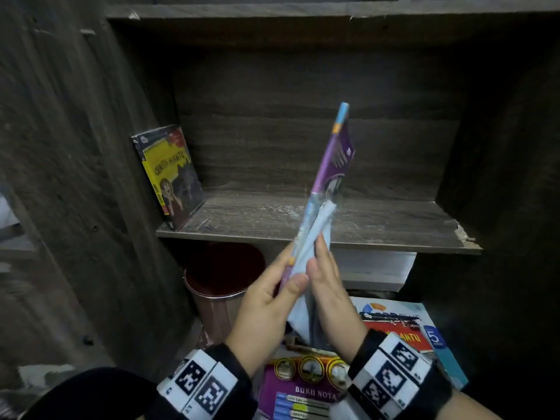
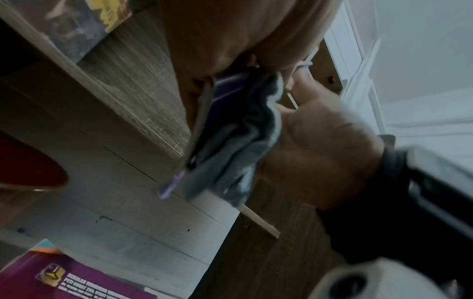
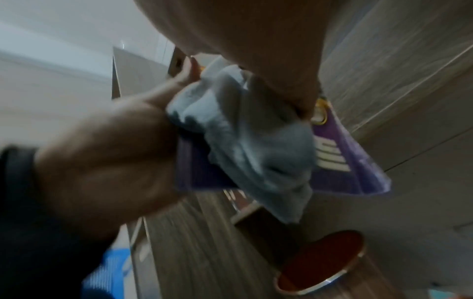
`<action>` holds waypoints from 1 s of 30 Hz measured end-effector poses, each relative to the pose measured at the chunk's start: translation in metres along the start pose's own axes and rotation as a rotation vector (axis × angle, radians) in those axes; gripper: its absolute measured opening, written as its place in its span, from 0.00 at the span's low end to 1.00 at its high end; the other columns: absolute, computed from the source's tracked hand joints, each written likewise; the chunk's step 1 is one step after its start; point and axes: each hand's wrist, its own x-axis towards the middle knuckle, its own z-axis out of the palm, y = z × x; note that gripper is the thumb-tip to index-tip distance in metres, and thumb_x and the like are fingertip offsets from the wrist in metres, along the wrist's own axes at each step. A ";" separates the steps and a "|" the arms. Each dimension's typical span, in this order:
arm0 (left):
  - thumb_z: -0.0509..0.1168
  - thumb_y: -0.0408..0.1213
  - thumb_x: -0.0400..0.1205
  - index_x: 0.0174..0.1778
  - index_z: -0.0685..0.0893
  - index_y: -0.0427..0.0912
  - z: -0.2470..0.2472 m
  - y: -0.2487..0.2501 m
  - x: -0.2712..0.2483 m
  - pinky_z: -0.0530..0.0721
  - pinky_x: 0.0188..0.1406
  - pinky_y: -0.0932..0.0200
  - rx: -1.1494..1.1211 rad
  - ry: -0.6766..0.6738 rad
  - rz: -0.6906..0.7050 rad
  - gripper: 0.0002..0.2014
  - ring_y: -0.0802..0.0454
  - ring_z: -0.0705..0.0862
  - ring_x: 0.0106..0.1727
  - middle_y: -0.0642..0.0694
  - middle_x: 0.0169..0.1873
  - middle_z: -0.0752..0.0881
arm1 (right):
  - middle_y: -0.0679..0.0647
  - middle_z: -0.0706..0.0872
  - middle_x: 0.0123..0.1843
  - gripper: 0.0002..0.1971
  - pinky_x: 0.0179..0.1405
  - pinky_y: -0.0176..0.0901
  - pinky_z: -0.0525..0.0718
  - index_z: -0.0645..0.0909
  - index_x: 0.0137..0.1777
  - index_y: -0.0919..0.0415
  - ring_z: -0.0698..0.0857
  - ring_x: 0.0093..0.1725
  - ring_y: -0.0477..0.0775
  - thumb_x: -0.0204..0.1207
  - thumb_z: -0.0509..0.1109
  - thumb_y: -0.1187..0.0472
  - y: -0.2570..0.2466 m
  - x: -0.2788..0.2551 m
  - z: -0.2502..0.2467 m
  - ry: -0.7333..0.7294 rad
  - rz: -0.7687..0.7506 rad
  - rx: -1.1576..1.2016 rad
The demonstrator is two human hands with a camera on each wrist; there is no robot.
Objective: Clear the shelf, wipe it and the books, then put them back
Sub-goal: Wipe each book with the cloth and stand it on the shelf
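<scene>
Left hand (image 1: 266, 301) grips one purple book (image 1: 333, 159); right hand (image 1: 333, 292) flat, pressing one cloth (image 1: 316, 228) on it.

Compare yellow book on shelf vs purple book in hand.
Yellow book stands on the shelf, leaning left; purple book is held up by the left hand. Yellow book shows its front cover; purple book is seen edge-on. The right hand presses a cloth on the purple book; no hand touches the yellow book. Both stand tilted.
</scene>
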 end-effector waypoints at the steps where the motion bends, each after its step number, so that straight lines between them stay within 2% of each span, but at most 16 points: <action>1: 0.65 0.32 0.82 0.75 0.73 0.51 0.002 -0.002 0.000 0.71 0.75 0.62 0.057 -0.022 0.004 0.25 0.64 0.74 0.73 0.57 0.72 0.78 | 0.42 0.61 0.83 0.41 0.78 0.42 0.66 0.55 0.78 0.31 0.61 0.81 0.39 0.66 0.61 0.23 -0.009 -0.002 -0.001 -0.030 -0.024 0.221; 3: 0.69 0.33 0.80 0.74 0.69 0.61 0.003 -0.012 -0.001 0.63 0.79 0.64 0.222 -0.100 0.045 0.30 0.68 0.65 0.78 0.61 0.77 0.70 | 0.51 0.77 0.75 0.50 0.64 0.34 0.79 0.64 0.80 0.53 0.76 0.73 0.45 0.61 0.75 0.31 -0.018 0.000 -0.008 -0.005 -0.054 0.501; 5: 0.68 0.42 0.77 0.74 0.66 0.68 0.002 -0.019 0.000 0.56 0.80 0.67 0.392 -0.177 0.116 0.31 0.68 0.58 0.81 0.62 0.80 0.62 | 0.58 0.87 0.63 0.39 0.55 0.36 0.84 0.72 0.72 0.68 0.85 0.61 0.51 0.65 0.82 0.51 -0.022 0.002 -0.015 0.106 -0.038 0.619; 7: 0.64 0.51 0.76 0.77 0.62 0.70 -0.005 -0.021 0.005 0.52 0.81 0.66 0.516 -0.236 0.150 0.32 0.67 0.54 0.82 0.61 0.82 0.57 | 0.59 0.90 0.52 0.20 0.50 0.38 0.86 0.75 0.65 0.75 0.88 0.51 0.51 0.73 0.72 0.75 -0.026 0.007 -0.023 0.238 -0.037 0.623; 8: 0.64 0.53 0.75 0.78 0.62 0.67 -0.010 -0.021 0.010 0.53 0.81 0.66 0.542 -0.216 0.150 0.33 0.67 0.55 0.82 0.61 0.81 0.58 | 0.58 0.91 0.50 0.18 0.50 0.39 0.87 0.77 0.62 0.75 0.89 0.48 0.51 0.72 0.68 0.80 -0.028 0.010 -0.028 0.272 -0.043 0.602; 11: 0.74 0.45 0.74 0.79 0.58 0.58 -0.038 -0.020 0.030 0.58 0.75 0.75 0.482 0.068 0.099 0.41 0.78 0.61 0.75 0.64 0.77 0.62 | 0.64 0.88 0.57 0.23 0.57 0.57 0.85 0.80 0.60 0.65 0.87 0.54 0.62 0.64 0.74 0.77 -0.034 0.019 -0.048 0.173 -0.101 0.640; 12: 0.76 0.41 0.74 0.80 0.56 0.56 -0.052 -0.020 0.039 0.60 0.73 0.74 0.419 0.172 0.006 0.44 0.78 0.63 0.74 0.62 0.77 0.63 | 0.67 0.86 0.61 0.27 0.59 0.63 0.83 0.81 0.63 0.63 0.85 0.58 0.66 0.62 0.76 0.76 -0.036 0.019 -0.054 0.092 -0.122 0.660; 13: 0.77 0.40 0.73 0.81 0.56 0.55 -0.065 -0.019 0.046 0.66 0.72 0.69 0.337 0.247 -0.107 0.46 0.70 0.69 0.73 0.56 0.77 0.68 | 0.69 0.84 0.64 0.30 0.60 0.66 0.82 0.80 0.65 0.61 0.84 0.59 0.69 0.61 0.76 0.75 -0.037 0.019 -0.059 0.022 -0.130 0.663; 15: 0.74 0.38 0.76 0.77 0.66 0.48 -0.079 -0.019 0.051 0.82 0.57 0.62 0.109 0.287 -0.268 0.35 0.52 0.84 0.59 0.42 0.61 0.86 | 0.71 0.83 0.65 0.34 0.58 0.66 0.83 0.78 0.68 0.61 0.85 0.58 0.70 0.59 0.76 0.79 -0.037 0.017 -0.066 -0.050 -0.119 0.665; 16: 0.71 0.35 0.77 0.71 0.75 0.40 -0.081 -0.016 0.051 0.87 0.47 0.62 -0.010 0.255 -0.317 0.25 0.48 0.87 0.51 0.40 0.51 0.90 | 0.72 0.83 0.64 0.34 0.56 0.64 0.85 0.78 0.68 0.62 0.86 0.56 0.69 0.59 0.73 0.80 -0.037 0.016 -0.068 -0.046 -0.099 0.667; 18: 0.67 0.32 0.75 0.58 0.83 0.33 -0.075 -0.008 0.046 0.89 0.38 0.58 -0.206 0.183 -0.354 0.16 0.43 0.88 0.44 0.38 0.44 0.91 | 0.71 0.84 0.63 0.35 0.54 0.62 0.86 0.77 0.70 0.63 0.87 0.54 0.67 0.59 0.70 0.81 -0.035 0.016 -0.070 0.012 -0.060 0.642; 21: 0.67 0.24 0.72 0.61 0.82 0.37 -0.070 0.001 0.040 0.89 0.41 0.56 -0.297 0.060 -0.261 0.20 0.46 0.90 0.45 0.38 0.50 0.90 | 0.67 0.86 0.63 0.37 0.58 0.63 0.85 0.76 0.72 0.60 0.86 0.58 0.67 0.61 0.72 0.82 -0.030 0.019 -0.076 0.128 -0.036 0.609; 23: 0.70 0.20 0.71 0.67 0.77 0.41 -0.067 -0.002 0.038 0.88 0.51 0.54 -0.203 0.016 -0.201 0.27 0.46 0.89 0.52 0.39 0.56 0.89 | 0.62 0.89 0.57 0.32 0.51 0.55 0.88 0.79 0.67 0.59 0.89 0.52 0.61 0.64 0.69 0.82 -0.029 0.021 -0.077 0.205 -0.037 0.568; 26: 0.68 0.25 0.73 0.69 0.76 0.44 -0.056 -0.010 0.034 0.84 0.61 0.52 -0.056 0.061 -0.136 0.27 0.47 0.86 0.59 0.41 0.61 0.87 | 0.50 0.92 0.43 0.27 0.39 0.40 0.88 0.81 0.57 0.58 0.90 0.40 0.47 0.66 0.68 0.87 -0.021 0.025 -0.072 0.341 -0.039 0.386; 28: 0.66 0.22 0.79 0.65 0.79 0.46 -0.050 -0.013 0.032 0.83 0.61 0.53 0.004 0.116 -0.100 0.21 0.49 0.86 0.58 0.45 0.59 0.88 | 0.48 0.92 0.47 0.28 0.47 0.46 0.87 0.81 0.58 0.50 0.90 0.45 0.49 0.68 0.72 0.82 -0.008 0.027 -0.069 0.399 -0.035 0.213; 30: 0.60 0.20 0.82 0.63 0.81 0.47 -0.045 -0.012 0.030 0.83 0.60 0.54 -0.008 0.155 -0.090 0.19 0.50 0.87 0.57 0.47 0.56 0.90 | 0.48 0.89 0.55 0.28 0.58 0.53 0.83 0.76 0.64 0.41 0.87 0.54 0.52 0.70 0.76 0.70 0.004 0.027 -0.065 0.437 -0.009 -0.054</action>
